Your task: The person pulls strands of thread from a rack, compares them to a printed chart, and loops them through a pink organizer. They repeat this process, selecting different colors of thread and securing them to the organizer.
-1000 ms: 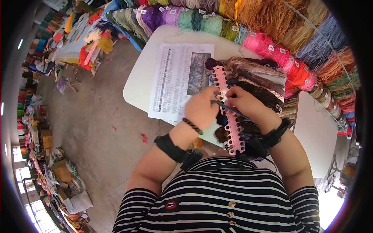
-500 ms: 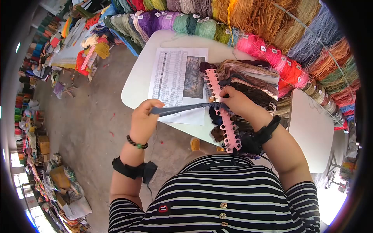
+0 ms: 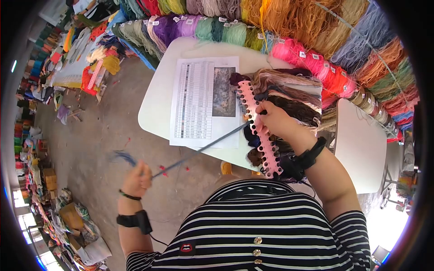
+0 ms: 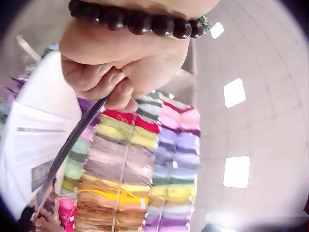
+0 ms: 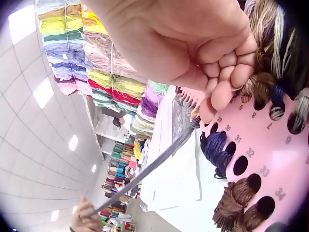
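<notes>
My left hand (image 3: 135, 180) is out to the left over the floor, fingers curled round a slate-blue hank of yarn (image 3: 199, 151). The hank runs taut to a hole in a pink thread card (image 3: 270, 156), and a loose blurred tail sticks out beyond the fist. At the card's middle, my right hand (image 3: 279, 119) pinches it near where the yarn is attached. Numbered holes line the card's edges, some looped with navy yarn (image 5: 215, 149) and brown yarn (image 5: 236, 200). Dark and beige skeins (image 3: 294, 92) spread from its far side.
A printed sheet (image 3: 192, 99) with a table and a picture lies on the white table (image 3: 156, 106), left of the card. Behind stand racks of tagged yarn (image 3: 289, 27) in many colours. Another white tabletop (image 3: 359, 149) is at the right. Concrete floor (image 3: 99, 135) shows at left.
My left hand has moved from beside the card far out to the left and down, drawing the slate-blue yarn out into a long taut line. My right hand stays at the card.
</notes>
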The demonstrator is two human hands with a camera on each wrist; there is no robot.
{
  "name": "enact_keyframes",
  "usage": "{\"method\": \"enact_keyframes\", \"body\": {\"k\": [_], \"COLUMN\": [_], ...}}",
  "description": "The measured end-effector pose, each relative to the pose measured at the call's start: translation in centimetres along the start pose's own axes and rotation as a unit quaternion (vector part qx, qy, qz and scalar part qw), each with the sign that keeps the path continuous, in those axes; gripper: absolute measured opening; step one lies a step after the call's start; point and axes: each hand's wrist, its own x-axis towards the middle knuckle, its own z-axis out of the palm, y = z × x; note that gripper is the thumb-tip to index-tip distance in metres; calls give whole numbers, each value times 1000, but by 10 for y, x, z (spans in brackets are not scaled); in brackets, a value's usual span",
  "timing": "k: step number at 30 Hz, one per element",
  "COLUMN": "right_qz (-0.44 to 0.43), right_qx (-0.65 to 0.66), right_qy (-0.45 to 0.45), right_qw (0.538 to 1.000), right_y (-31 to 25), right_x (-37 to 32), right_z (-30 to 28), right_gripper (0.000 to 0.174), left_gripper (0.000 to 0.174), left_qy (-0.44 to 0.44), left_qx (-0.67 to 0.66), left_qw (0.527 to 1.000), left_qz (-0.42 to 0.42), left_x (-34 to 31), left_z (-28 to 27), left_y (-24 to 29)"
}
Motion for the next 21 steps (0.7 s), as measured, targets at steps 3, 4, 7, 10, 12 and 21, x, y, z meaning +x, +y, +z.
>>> {"method": "enact_keyframes", "body": {"k": [3,4,7,10,12,21], "right_qz": [-7,-3,-18,-74,-91,-282], "right_qx": [-17,7,-24,-113,-154,-109], "right_qy": [31,35,67,96,109,164], "right_qw": [999,999,997,986,978,939], "right_y": [0,2,-4,2,-17,-34], "right_x": [-4,-5,-9,-12,-31,-98], "right_z": [8,9,13,19,19,-76], "right_gripper": [27,25,22,20,26,26], "left_gripper": [27,26,29,31,34,30], "left_qy": [138,170,200,145,133,44], "left_qx": [38,91,227,270,253,166], "left_qw": [985,973,933,940,956,964], "left_qz": [-93,-131,-196,-149,-71,201], "left_x": [31,35,48,51,58,16], "left_z": [-38,-43,-43,-28,-13,143], "left_y": [-69,-84,-93,-76,-56,-3]}}
